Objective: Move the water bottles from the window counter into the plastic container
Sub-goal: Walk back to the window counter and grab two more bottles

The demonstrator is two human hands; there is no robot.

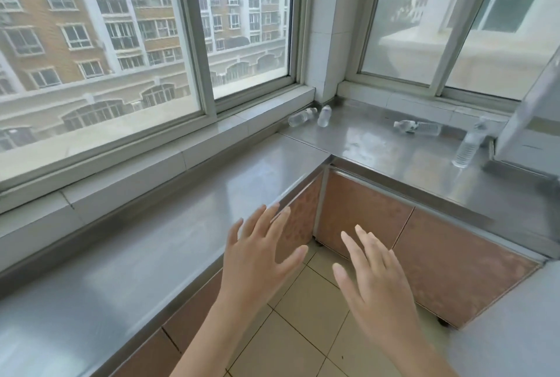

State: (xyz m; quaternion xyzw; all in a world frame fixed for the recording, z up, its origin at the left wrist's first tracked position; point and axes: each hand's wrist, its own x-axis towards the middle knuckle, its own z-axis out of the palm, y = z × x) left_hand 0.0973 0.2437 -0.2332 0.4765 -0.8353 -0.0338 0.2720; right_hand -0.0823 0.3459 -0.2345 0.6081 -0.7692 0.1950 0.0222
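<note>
- Across the upper half of the frame: 2 banks of sliding windows (pixel 145 28) meeting at a white tiled corner post (pixel 325 28), with tan and white apartment blocks (pixel 91 13) outside at upper left and trees at upper right.
- Below the glass: an L-shaped stainless steel counter (pixel 181 225) running from lower left up to the centre, then turning toward the right edge; dull, streaked, reflective.
- Under the counter at centre right: reddish-brown patterned cabinet doors (pixel 363 210) on small dark feet.
- At bottom centre: beige floor tiles (pixel 303 331) with dark grout lines.
- At the right edge: a pale, blurred boxy thing (pixel 533 122) on the counter; identity not clear.
- In the lower centre: left hand (pixel 257 258) and right hand (pixel 375 279), both bare, palms down, fingers spread, holding nothing, apart from each other and well short of the bottles.
- At centre right, near that pale thing: 1 clear water bottle (pixel 468 146) standing upright.
- Near the window corner: 2 small bottles, 1 lying on its side (pixel 301 117) and 1 upright (pixel 324 116) just beside it.
- Right of centre: what looks like 2 more bottles lying end to end (pixel 418 127); blurred.
- No readable writing or brand on any bottle; labels too small and blurred.
</note>
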